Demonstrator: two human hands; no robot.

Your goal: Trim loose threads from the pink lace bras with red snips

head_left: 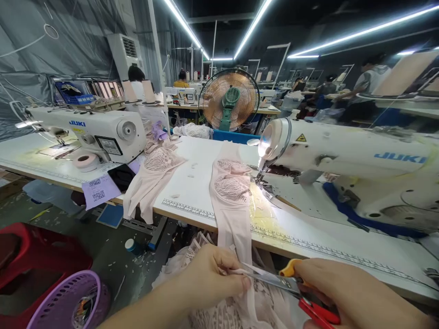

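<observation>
My left hand (211, 276) pinches the lower end of a pale pink lace garment (231, 201) that hangs from the table's front edge into my lap. My right hand (346, 292) grips scissors (291, 285) with orange and red handles. Their blades lie against the fabric right beside my left fingertips. The garment's upper part lies on the white table (308, 228), next to the needle area of a white JUKI sewing machine (343, 155) with its lamp lit.
A second pink garment (151, 180) drapes over the table edge at left, near a second sewing machine (92, 130), a tape roll and a paper with QR codes. A purple basket (68, 301) and red stool (34, 260) stand on the floor. A fan (229, 98) and other workers are behind.
</observation>
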